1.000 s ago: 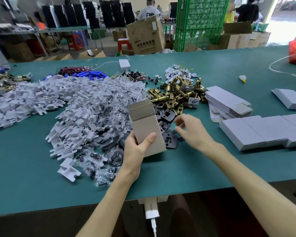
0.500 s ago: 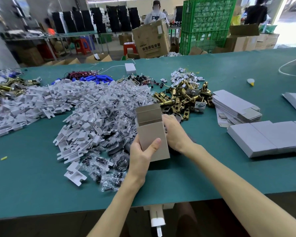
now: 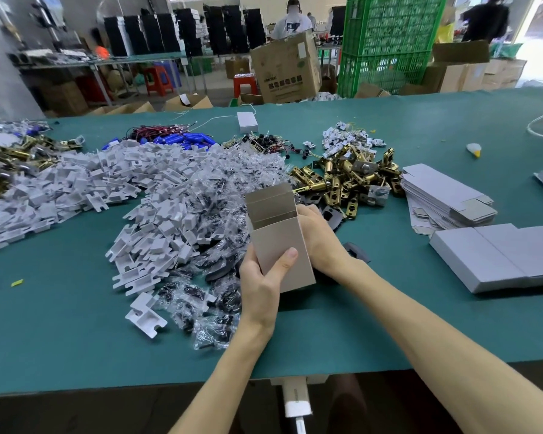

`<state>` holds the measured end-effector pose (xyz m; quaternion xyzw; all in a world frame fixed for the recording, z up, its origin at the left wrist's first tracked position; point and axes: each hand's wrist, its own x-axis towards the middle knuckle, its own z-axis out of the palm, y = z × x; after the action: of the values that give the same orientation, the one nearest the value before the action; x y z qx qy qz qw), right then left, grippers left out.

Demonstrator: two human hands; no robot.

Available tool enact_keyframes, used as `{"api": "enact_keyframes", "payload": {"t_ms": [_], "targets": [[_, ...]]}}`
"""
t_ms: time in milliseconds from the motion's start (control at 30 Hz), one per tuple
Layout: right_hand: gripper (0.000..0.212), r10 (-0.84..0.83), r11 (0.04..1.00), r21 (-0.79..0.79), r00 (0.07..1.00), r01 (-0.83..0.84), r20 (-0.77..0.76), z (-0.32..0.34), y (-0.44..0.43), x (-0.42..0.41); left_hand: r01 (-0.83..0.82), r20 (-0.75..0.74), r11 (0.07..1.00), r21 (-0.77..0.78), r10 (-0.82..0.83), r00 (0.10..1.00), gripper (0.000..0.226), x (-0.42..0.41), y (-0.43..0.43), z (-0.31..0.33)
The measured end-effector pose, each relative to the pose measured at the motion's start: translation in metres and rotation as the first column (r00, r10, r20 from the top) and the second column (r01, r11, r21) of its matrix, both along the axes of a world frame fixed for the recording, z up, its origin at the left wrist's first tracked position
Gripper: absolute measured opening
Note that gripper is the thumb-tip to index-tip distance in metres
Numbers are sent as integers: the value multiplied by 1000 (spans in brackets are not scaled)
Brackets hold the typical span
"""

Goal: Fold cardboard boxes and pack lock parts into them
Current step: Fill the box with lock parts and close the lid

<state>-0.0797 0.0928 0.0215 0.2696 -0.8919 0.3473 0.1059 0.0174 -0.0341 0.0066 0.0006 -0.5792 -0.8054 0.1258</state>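
A moment ago my right hand point(image 3: 318, 238) was out over the black plates point(image 3: 331, 215). Now it is back, pressed up against the right side of the little box point(image 3: 279, 242). Its fingers go behind the box, so I cannot tell if they hold a part. My left hand point(image 3: 262, 277) grips the box from below, thumb on the front. The box stands up above the green table point(image 3: 60, 308) with its top flap open. I think I am putting a part in, so this box is not full yet.

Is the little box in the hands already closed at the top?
No, the cardboard box has its top flap standing up open while the left hand grips it.
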Motion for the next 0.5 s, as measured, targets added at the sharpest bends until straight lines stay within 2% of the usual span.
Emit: {"api": "enact_keyframes", "payload": {"t_ms": [100,200,333,400,500], "targets": [[13,-122,986,-115,992,124,21,2,9,2,9,6,1000,-3,-9,1000,42,1,0,1],[4,-246,918,-298,966,260,85,10,20,6,36,4,999,-14,-36,999,39,2,1,2],[6,-332,887,-305,938,347,100,23,39,14,92,15,995,-45,-91,996,37,2,2,2],[9,-339,825,-423,927,374,160,33,48,19,109,21,992,-56,-108,994,38,1,2,2],[13,-202,735,-562,915,378,351,49,57,29,120,26,989,-84,-119,993,40,2,2,2]]}}
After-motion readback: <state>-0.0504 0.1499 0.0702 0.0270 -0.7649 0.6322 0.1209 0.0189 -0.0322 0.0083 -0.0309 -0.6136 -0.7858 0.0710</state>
